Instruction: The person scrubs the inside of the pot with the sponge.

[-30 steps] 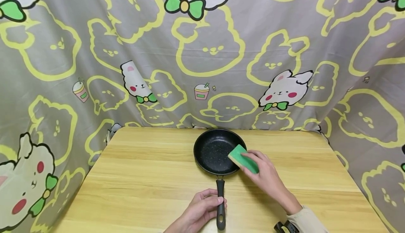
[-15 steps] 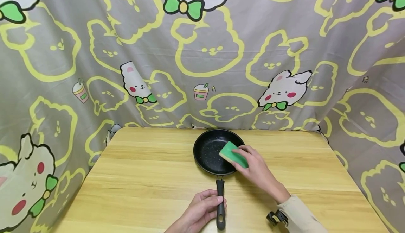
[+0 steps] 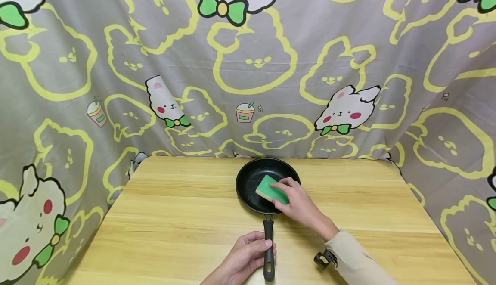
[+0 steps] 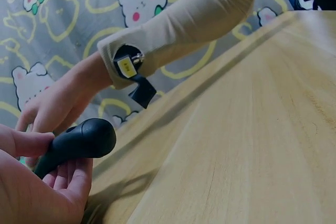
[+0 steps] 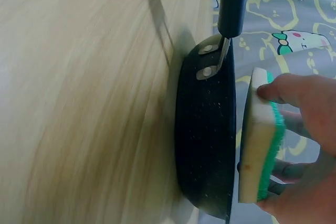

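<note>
A black frying pan (image 3: 248,186) with pale speckles sits near the back of the wooden table, its handle (image 3: 268,250) toward the person. My left hand (image 3: 248,254) grips that handle from the left, thumb on top; the left wrist view shows the rounded handle end (image 4: 97,137) between thumb and fingers. My right hand (image 3: 300,201) pinches a sponge (image 3: 273,189), green on top and pale yellow below, over the pan's inside. In the right wrist view the sponge (image 5: 257,145) overlaps the pan rim, pale side toward the pan (image 5: 205,124), thumb and fingers at its edges.
The wooden table (image 3: 174,216) extends to both sides of the pan. A grey curtain (image 3: 263,100) with cartoon prints hangs behind and at the sides. A black wrist device with a dangling strap (image 3: 325,259) is on the right sleeve (image 3: 352,255).
My right hand has moved the sponge leftward, from the pan's right rim to over its middle. The left hand and the pan have stayed in place.
</note>
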Tool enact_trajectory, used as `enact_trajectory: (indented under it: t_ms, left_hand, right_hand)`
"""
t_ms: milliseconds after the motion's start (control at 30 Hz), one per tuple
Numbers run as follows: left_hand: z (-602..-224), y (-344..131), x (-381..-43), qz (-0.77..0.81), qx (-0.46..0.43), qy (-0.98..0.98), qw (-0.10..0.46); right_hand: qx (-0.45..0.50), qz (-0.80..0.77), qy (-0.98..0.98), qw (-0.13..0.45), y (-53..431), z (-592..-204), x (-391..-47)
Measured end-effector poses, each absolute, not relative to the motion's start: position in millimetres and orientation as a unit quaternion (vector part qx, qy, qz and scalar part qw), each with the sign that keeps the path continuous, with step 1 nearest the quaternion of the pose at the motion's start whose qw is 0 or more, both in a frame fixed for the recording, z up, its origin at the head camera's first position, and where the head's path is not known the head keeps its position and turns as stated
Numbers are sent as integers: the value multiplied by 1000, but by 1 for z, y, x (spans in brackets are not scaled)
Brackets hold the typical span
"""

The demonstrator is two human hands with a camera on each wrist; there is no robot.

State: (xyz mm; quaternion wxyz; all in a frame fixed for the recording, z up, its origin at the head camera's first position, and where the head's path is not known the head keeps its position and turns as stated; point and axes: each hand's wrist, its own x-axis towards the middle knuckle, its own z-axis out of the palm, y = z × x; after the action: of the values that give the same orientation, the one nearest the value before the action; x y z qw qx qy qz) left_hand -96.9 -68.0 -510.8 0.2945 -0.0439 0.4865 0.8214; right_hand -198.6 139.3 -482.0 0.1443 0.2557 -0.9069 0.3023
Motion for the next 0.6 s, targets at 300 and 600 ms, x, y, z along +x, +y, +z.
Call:
enact_trajectory:
  t_ms: [300, 600]
  left_hand:
    - [-510, -69, -98, 820, -50, 486, 299]
    - [-511, -70, -99, 817, -54, 489, 301]
  right_hand:
    - [266, 312, -908, 84, 126, -484, -207]
    - [306, 290, -907, 30, 114, -487, -215]
